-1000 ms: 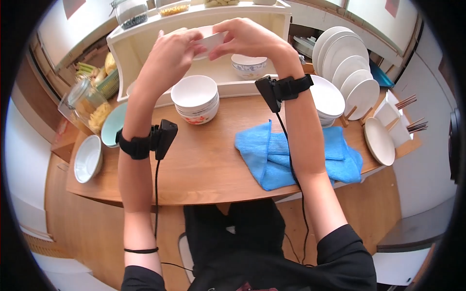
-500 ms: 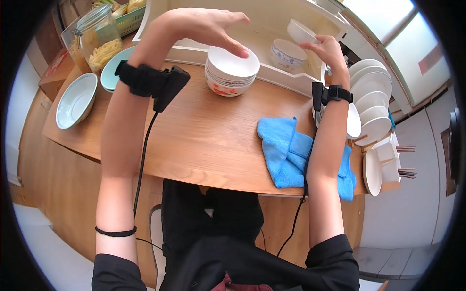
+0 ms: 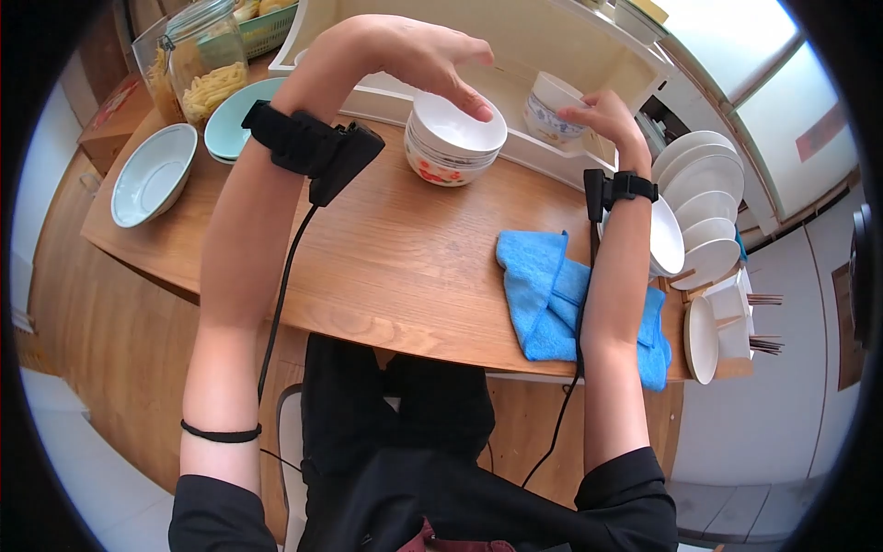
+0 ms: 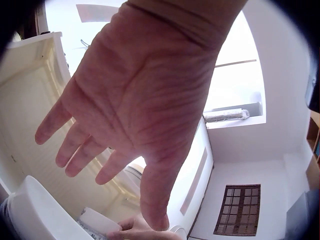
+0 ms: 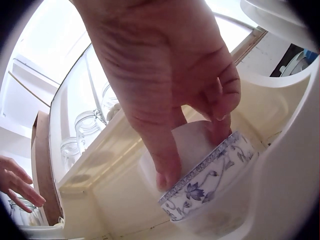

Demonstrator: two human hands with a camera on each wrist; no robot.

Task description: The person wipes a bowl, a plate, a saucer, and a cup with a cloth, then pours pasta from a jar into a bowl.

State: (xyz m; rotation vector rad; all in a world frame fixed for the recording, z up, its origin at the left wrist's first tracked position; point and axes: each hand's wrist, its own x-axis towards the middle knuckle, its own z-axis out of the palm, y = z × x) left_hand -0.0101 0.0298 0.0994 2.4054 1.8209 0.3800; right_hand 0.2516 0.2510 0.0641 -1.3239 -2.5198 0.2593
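Note:
In the head view my right hand (image 3: 607,120) pinches the rim of a white bowl (image 3: 555,90), which sits in a blue-patterned bowl (image 3: 549,122) on the cream shelf. The right wrist view has thumb and fingers around the white bowl (image 5: 191,142), low inside the blue-flowered bowl (image 5: 210,182). My left hand (image 3: 421,57) holds nothing; its fingers are extended above a stack of white bowls (image 3: 455,138), the lowest with red flowers. In the left wrist view the left palm (image 4: 140,95) faces the camera, fingers spread.
A blue cloth (image 3: 543,294) lies at the table's (image 3: 395,267) front right. Plates (image 3: 704,179) stand in a rack at the right, near white bowls (image 3: 664,237). Pale bowls (image 3: 154,175) and a pasta jar (image 3: 210,83) are at the left. The shelf's front lip (image 3: 552,156) runs behind the stack.
Both hands were on a small white bowl; the left let go and moved over the stack. The right hand carried the bowl right, then down into the blue-patterned bowl.

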